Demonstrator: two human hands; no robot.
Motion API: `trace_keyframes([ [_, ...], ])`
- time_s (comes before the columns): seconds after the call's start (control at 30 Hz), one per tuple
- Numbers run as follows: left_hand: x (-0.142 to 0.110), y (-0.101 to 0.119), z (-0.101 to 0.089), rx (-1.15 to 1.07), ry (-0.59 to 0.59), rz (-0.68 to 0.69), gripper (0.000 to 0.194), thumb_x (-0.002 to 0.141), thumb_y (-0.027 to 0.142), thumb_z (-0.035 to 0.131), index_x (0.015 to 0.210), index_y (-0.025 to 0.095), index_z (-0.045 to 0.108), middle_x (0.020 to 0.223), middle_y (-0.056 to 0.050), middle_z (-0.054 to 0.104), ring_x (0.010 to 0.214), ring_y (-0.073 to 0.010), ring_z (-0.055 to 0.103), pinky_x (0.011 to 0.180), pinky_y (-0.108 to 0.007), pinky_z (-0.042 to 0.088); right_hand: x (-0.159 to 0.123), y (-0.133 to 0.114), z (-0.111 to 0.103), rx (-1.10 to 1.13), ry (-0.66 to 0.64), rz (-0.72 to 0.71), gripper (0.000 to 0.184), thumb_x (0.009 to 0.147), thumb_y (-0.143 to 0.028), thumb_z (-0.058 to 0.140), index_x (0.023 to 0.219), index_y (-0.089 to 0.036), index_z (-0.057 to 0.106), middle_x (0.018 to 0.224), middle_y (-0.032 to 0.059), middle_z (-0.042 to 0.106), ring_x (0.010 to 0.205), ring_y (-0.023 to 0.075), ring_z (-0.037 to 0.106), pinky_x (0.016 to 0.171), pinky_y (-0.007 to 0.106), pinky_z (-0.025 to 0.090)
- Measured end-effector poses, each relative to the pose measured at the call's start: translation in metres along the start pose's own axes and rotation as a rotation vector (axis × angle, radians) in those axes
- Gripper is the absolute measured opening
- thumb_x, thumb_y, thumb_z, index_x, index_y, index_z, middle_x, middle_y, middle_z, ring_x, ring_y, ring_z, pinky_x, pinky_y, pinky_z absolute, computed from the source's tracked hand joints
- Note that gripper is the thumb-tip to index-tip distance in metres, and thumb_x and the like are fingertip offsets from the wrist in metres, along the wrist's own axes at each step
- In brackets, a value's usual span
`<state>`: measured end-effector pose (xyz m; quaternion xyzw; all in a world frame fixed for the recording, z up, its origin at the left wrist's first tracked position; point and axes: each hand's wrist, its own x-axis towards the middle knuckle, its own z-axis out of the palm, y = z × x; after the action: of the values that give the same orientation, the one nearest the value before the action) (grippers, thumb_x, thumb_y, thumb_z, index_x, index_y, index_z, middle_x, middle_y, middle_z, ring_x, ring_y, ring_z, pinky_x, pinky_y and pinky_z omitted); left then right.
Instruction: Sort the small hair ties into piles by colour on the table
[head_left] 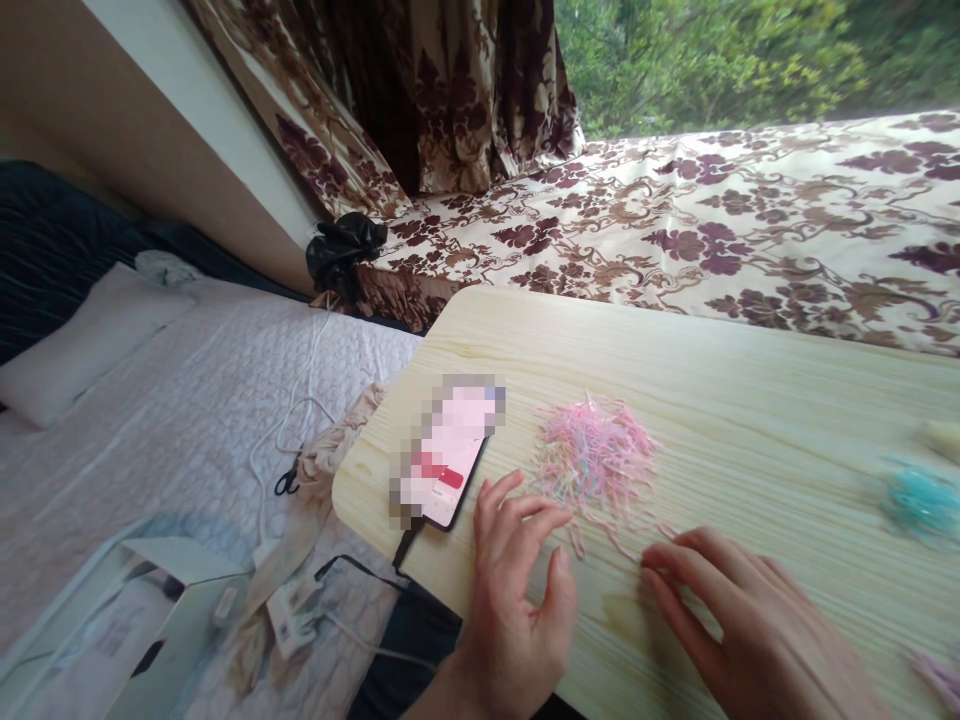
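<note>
A loose pile of thin pastel rubber bands [596, 455], mostly pink, lies on a pale wooden table top [750, 400]. My left hand [517, 590] rests on the table just below and left of the pile, fingers spread and curved, holding nothing. To its right, my right hand [742, 620] lies flat, its fingertips touching a few stray bands at the pile's near edge. A phone [450, 455] with a lit screen sits left of the pile, a cable plugged into its near end.
A small turquoise pile of bands [922, 500] lies at the table's right edge. To the left is a bed with a white quilt [150, 430], a pillow [82, 335], white cables, a charger and scissors [286, 482]. Patterned fabric covers the window ledge behind.
</note>
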<state>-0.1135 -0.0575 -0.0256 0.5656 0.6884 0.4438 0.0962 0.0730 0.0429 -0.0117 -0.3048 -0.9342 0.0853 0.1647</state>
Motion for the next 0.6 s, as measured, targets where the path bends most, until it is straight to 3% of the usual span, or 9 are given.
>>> trace_keyframes([
  [0.3,0.004,0.001,0.000,0.010,0.007,0.041,0.040,0.086,0.002,0.048,0.121,0.022,0.056,0.112,-0.007,0.067,0.133,-0.0254,0.052,0.116,-0.054,0.039,0.016,-0.008,-0.001,-0.038,0.132,-0.101,0.030,0.102,-0.028,0.039,0.079,-0.025,0.057,0.068,-0.0046,0.060,0.057,0.0103,0.059,0.061,0.027,0.039],
  [0.6,0.000,0.003,0.002,0.022,0.025,0.009,0.039,0.087,0.004,0.049,0.120,0.023,0.059,0.113,-0.008,0.069,0.133,-0.0283,0.052,0.116,-0.060,0.038,0.015,-0.010,0.001,-0.103,0.087,-0.079,0.029,0.097,-0.019,0.041,0.073,-0.025,0.056,0.066,-0.0024,0.059,0.059,0.0149,0.061,0.063,0.031,0.041],
])
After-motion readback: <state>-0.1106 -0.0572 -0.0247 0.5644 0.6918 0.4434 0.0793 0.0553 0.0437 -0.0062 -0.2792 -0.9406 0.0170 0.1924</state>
